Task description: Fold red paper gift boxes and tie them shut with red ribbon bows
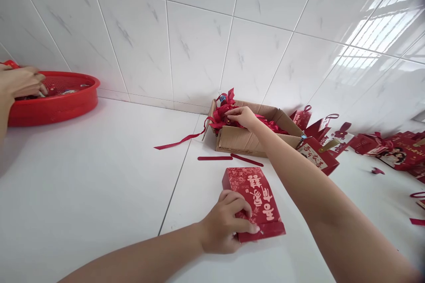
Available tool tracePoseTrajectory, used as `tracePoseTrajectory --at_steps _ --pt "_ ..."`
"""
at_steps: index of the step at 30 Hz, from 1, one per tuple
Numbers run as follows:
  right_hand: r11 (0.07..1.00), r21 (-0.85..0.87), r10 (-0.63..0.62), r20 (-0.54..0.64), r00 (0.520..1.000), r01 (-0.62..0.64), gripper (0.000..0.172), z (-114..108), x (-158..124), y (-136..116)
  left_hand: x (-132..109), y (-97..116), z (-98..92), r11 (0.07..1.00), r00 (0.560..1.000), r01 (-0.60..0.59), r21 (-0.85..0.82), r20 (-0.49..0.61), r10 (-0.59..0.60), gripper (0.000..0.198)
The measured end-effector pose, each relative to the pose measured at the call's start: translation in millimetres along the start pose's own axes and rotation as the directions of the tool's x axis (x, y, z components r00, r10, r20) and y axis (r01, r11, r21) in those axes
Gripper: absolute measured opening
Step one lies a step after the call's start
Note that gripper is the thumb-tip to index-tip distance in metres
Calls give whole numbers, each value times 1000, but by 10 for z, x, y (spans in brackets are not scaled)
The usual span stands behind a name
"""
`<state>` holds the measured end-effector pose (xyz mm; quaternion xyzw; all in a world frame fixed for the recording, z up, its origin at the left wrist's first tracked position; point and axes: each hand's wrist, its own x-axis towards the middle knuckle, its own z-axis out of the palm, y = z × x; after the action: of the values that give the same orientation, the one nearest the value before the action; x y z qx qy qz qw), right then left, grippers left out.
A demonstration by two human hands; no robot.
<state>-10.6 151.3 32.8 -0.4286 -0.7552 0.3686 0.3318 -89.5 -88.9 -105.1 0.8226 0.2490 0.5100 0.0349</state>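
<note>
My left hand (227, 221) is closed around the near left side of a red gift box (257, 192) with pale printed lettering, which lies on the white table. Its thumb presses near the box's end flap. My right hand (245, 117) reaches into an open cardboard box (245, 139), its fingers pinched on red ribbon (221, 117) at the left end. Part of those fingertips is hidden among the ribbons. One loose ribbon tail (179, 143) trails out over the table. Two narrow red strips (215, 158) lie between the cardboard box and the gift box.
At the far left, another person's hand (25, 80) is in a red plastic basket (66, 108) of small items. Several finished-looking red gift boxes (315, 154) stand to the right, with more (398, 152) farther along. A tiled wall (199, 40) bounds the back.
</note>
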Motion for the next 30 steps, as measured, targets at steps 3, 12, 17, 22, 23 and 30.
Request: tracePoseTrajectory --at_steps 3,12,17,22,23,30 --pt "992 121 -32 -41 999 37 17 -34 -25 -3 -9 -7 1 1000 1000 0 -2 -4 0 10" --pt "785 618 -78 20 997 49 31 -459 -628 -98 21 3 -25 1000 999 10 -5 36 -9 10" --pt "705 708 -28 62 998 -25 31 -634 -1278 34 23 -6 -42 1000 997 22 -11 74 -21 25" --pt "624 780 73 -9 997 -38 34 -628 -1866 417 70 -1 -70 1000 994 5 13 110 -6 21" --pt "600 800 104 -47 993 -25 35 -616 -1941 507 82 1 -75 1000 994 0 18 113 -2 20" --pt "215 975 481 -152 863 52 34 -644 -2047 1009 114 -17 -89 998 990 -23 52 138 16 25"
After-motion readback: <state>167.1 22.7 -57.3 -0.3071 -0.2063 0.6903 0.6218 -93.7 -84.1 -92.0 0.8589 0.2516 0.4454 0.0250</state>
